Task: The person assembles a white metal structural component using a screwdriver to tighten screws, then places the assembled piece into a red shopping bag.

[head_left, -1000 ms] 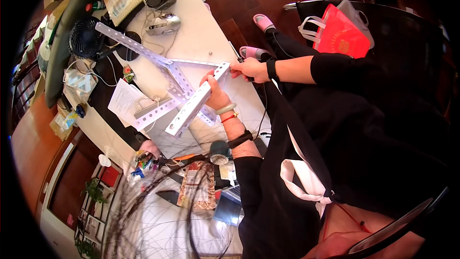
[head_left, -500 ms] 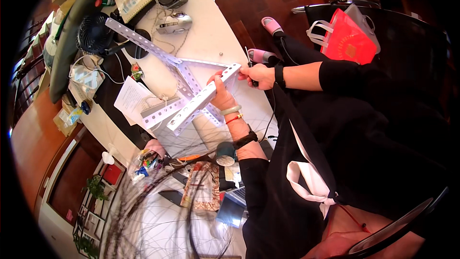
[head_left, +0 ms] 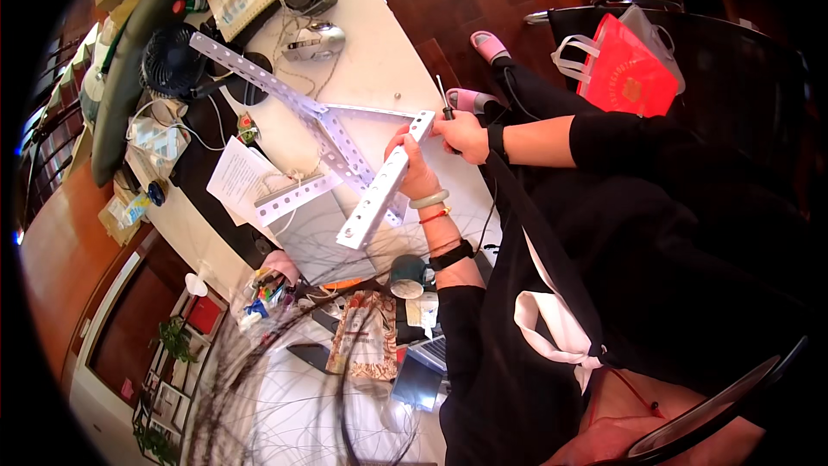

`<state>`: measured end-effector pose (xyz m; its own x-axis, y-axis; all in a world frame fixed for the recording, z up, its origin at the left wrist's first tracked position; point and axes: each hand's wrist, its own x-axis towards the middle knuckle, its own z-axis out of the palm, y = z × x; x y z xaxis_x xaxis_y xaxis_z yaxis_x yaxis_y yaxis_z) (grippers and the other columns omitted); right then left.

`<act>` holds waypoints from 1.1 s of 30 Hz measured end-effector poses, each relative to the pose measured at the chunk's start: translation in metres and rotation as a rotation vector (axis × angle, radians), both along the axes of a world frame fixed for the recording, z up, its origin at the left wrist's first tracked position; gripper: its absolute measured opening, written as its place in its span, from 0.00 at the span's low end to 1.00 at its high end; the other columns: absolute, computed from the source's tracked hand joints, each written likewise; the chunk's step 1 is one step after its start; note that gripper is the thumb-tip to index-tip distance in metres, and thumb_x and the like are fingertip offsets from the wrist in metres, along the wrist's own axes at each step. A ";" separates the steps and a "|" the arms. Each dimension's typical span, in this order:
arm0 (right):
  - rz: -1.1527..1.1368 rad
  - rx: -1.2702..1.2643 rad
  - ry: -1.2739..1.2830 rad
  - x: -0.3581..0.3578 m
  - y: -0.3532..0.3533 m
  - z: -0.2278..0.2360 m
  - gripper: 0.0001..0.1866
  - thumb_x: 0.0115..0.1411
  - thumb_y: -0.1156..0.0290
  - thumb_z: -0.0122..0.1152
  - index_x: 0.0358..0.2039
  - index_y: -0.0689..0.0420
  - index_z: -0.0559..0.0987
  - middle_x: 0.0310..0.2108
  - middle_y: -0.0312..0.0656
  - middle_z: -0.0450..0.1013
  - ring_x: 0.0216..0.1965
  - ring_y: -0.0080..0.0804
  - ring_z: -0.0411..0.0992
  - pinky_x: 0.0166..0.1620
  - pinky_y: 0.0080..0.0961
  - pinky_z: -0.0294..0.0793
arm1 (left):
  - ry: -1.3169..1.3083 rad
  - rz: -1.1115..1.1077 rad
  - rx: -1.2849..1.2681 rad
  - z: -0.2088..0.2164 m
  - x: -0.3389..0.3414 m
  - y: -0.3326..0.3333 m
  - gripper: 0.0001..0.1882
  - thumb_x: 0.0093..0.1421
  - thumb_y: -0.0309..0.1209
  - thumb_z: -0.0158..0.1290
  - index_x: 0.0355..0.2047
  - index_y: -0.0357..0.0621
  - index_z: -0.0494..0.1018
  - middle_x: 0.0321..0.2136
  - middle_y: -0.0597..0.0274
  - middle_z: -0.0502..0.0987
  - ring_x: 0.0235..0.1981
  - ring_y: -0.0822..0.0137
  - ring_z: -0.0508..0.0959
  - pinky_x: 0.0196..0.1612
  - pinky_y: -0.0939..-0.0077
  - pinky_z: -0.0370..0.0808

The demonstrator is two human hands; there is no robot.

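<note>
My left hand (head_left: 416,171) is closed round a white perforated angle bar (head_left: 379,194), which slants from upper right to lower left above the table. Fingers of my right hand (head_left: 463,135) are curled round the dark handle of a screwdriver (head_left: 448,112), its thin shaft pointing up and away. The right fingertips are close to the upper end of the bar; whether they touch it or pinch a small part there, I cannot tell. Behind lies a white perforated metal frame (head_left: 289,102) of joined bars, partly hidden by the held bar.
The white table (head_left: 392,52) carries a silver device (head_left: 315,41), a black fan (head_left: 171,59), printed sheets (head_left: 246,179) and a mug (head_left: 407,276). A small round piece (head_left: 398,96) lies near the table's edge. A red bag (head_left: 628,69) stands at the right.
The bar in my left hand has swung, its lower end moving right and a little down. My right hand has drawn slightly away from the bar, and the screwdriver shaft has tilted and risen.
</note>
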<state>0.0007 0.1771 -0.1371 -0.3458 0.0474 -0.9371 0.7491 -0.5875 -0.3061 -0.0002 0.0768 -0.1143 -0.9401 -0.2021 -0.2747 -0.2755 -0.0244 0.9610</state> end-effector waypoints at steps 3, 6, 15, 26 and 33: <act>0.039 -0.020 -0.090 -0.004 0.005 0.000 0.11 0.61 0.69 0.55 0.26 0.63 0.75 0.21 0.41 0.69 0.17 0.26 0.63 0.20 0.25 0.62 | 0.006 0.055 -0.085 0.006 0.006 0.011 0.14 0.60 0.34 0.53 0.38 0.34 0.71 0.41 0.53 0.77 0.42 0.62 0.75 0.49 0.68 0.72; -0.006 -0.013 -0.131 -0.008 0.004 0.005 0.13 0.62 0.66 0.55 0.26 0.64 0.75 0.20 0.41 0.69 0.17 0.26 0.64 0.20 0.25 0.63 | -0.011 0.123 -0.137 0.009 0.006 0.016 0.15 0.60 0.36 0.53 0.38 0.34 0.70 0.40 0.52 0.77 0.41 0.62 0.75 0.48 0.69 0.72; 0.102 0.021 0.078 -0.007 0.015 0.009 0.09 0.60 0.70 0.55 0.31 0.63 0.76 0.24 0.41 0.72 0.17 0.25 0.64 0.20 0.23 0.63 | -0.004 0.253 0.035 0.021 0.012 0.011 0.14 0.61 0.34 0.52 0.39 0.35 0.68 0.42 0.50 0.74 0.43 0.60 0.74 0.50 0.66 0.71; 0.832 0.262 0.407 -0.042 0.065 0.017 0.10 0.54 0.74 0.57 0.37 0.61 0.78 0.29 0.39 0.78 0.18 0.21 0.67 0.21 0.21 0.67 | 0.131 0.663 0.511 0.039 0.064 -0.006 0.11 0.61 0.35 0.52 0.39 0.42 0.68 0.44 0.54 0.73 0.47 0.60 0.73 0.55 0.62 0.70; 1.230 0.948 1.083 -0.090 0.048 0.028 0.11 0.52 0.69 0.60 0.37 0.57 0.79 0.30 0.48 0.75 0.34 0.46 0.74 0.40 0.35 0.73 | 0.196 0.926 0.935 0.034 0.071 -0.021 0.15 0.61 0.41 0.53 0.39 0.42 0.70 0.42 0.59 0.76 0.44 0.62 0.77 0.50 0.64 0.76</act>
<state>-0.0894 0.2252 -0.1096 -0.9258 -0.3517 -0.1387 -0.1470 0.6729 -0.7249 0.0708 0.0562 -0.0803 -0.5989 -0.5949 -0.5361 0.3412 -0.7952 0.5012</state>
